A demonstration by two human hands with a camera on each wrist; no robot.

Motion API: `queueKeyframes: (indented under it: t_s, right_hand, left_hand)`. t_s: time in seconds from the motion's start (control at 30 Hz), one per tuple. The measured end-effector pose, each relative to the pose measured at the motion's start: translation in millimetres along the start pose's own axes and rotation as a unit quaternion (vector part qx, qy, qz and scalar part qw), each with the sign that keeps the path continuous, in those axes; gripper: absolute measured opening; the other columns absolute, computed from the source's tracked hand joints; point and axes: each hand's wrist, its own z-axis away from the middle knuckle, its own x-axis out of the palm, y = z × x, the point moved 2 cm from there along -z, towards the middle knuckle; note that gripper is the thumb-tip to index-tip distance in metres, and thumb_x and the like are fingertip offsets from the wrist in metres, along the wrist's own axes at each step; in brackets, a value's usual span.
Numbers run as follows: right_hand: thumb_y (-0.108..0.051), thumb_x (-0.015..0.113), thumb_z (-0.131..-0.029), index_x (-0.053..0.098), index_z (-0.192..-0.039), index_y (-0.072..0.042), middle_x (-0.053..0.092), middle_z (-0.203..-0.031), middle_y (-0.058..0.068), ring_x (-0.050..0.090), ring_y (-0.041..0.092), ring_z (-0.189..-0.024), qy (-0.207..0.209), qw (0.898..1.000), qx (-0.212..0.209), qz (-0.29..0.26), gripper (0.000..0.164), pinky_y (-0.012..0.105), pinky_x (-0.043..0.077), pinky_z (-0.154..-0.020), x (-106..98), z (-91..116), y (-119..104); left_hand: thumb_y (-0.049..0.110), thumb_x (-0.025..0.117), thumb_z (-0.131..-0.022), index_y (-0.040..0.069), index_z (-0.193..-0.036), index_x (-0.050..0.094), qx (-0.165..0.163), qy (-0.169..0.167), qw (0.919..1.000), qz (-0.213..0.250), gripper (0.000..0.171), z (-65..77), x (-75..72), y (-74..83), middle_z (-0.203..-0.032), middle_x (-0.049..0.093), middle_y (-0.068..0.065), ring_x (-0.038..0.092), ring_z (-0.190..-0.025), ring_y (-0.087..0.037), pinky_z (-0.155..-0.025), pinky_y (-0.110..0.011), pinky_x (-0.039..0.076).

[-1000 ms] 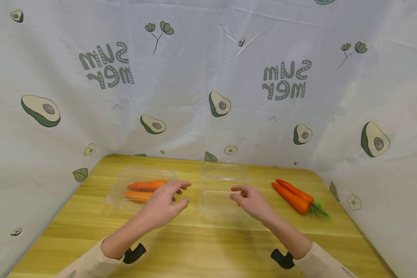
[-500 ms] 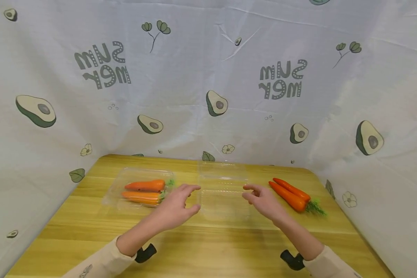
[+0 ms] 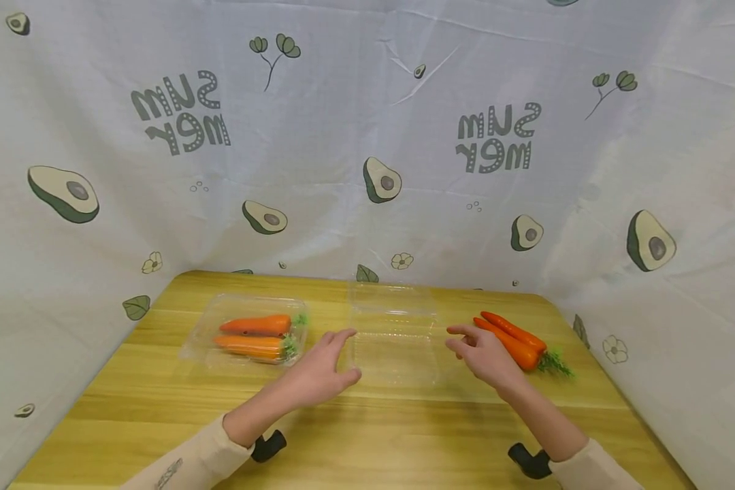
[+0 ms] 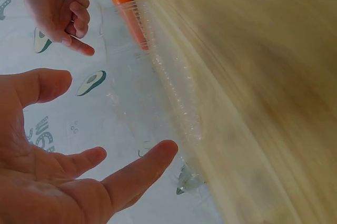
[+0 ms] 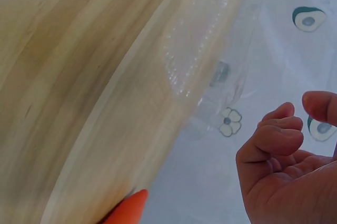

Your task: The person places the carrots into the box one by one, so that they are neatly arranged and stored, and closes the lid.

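My left hand (image 3: 321, 374) hovers beside the left edge of a clear plastic clamshell box (image 3: 395, 357), its fingers and thumb apart and holding nothing. The box stands with its lid (image 3: 392, 297) folded back toward the cloth. My right hand (image 3: 486, 357) is raised near two orange carrots (image 3: 517, 347), partly in front of the lower one. Its fingers are loosely bent with nothing between them, as the right wrist view shows on the hand (image 5: 284, 161). One carrot tip (image 5: 129, 208) shows low in that view. The carrots' green tops (image 3: 554, 364) point right.
A second clear plastic box (image 3: 202, 333) stands at the left with two carrots (image 3: 257, 327) inside. The wooden table (image 3: 373, 435) meets a white cloth (image 3: 331, 136) printed with avocados at the back and sides.
My left hand has moved right, away from the carrot box, uncovering its carrots. My right hand has moved right, from over the middle box to the loose carrots.
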Motion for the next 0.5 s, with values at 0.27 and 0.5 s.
queueKeyframes:
  t_s: [0.27,0.5]
  right_hand:
    - [-0.025,0.058,-0.102,0.054,-0.142,-0.001,0.063,-0.100,0.018,0.036,0.013,-0.051,0.004,1.000,-0.002,-0.010,0.046,0.028,0.037,-0.049,-7.4,-2.9,10.4]
    - [-0.026,0.058,-0.102,0.052,-0.143,0.000,0.062,-0.097,0.016,0.035,0.012,-0.051,0.013,1.000,-0.004,-0.007,0.049,0.028,0.039,-0.050,-12.1,-5.6,19.5]
  left_hand:
    - [0.042,0.066,-0.095,0.017,-0.159,0.029,-0.009,-0.001,1.0000,0.004,0.078,-8.4,5.8,-8.1,-0.159,0.035,-0.017,0.043,-0.140,-0.041,-0.108,-0.061,0.041]
    - [0.043,0.065,-0.096,0.012,-0.158,0.030,-0.015,0.000,0.9999,0.009,0.078,-15.5,10.8,-12.6,-0.160,0.033,-0.021,0.037,-0.144,-0.043,-0.112,-0.062,0.035]
